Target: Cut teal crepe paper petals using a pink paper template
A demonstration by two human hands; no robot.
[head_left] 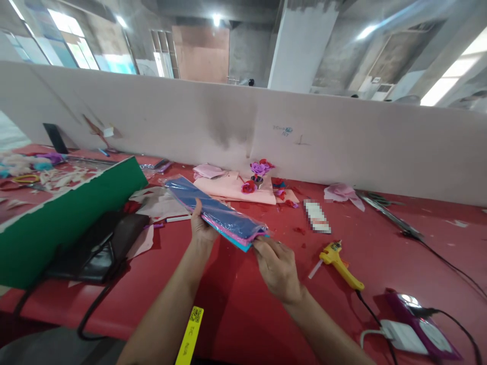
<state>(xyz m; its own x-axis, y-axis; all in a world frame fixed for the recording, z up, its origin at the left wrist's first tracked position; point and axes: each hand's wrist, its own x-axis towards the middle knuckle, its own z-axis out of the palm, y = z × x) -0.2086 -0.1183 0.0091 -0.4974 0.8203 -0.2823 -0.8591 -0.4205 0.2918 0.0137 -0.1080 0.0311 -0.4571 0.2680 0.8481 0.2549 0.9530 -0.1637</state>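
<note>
A long flat pack of folded sheets (224, 213), dark blue on top with pink and light blue layers below, is held above the red table in a clear plastic sleeve. My left hand (202, 225) grips its near long edge, thumb on top and fingers underneath. At the pack's right end, my right hand (276, 263) is closed on the corner; its fingertips are partly hidden. Behind the pack lie folded pink paper (236, 186) and paper flowers, among them a purple one (261, 167) and a red one (248, 187).
A yellow glue gun (342, 264) lies on the red table (289, 324) to the right, by a purple power strip (437, 329) with cords. On the left are a green board (76, 218) and a black bag (99, 248). A white partition (171, 121) stands behind.
</note>
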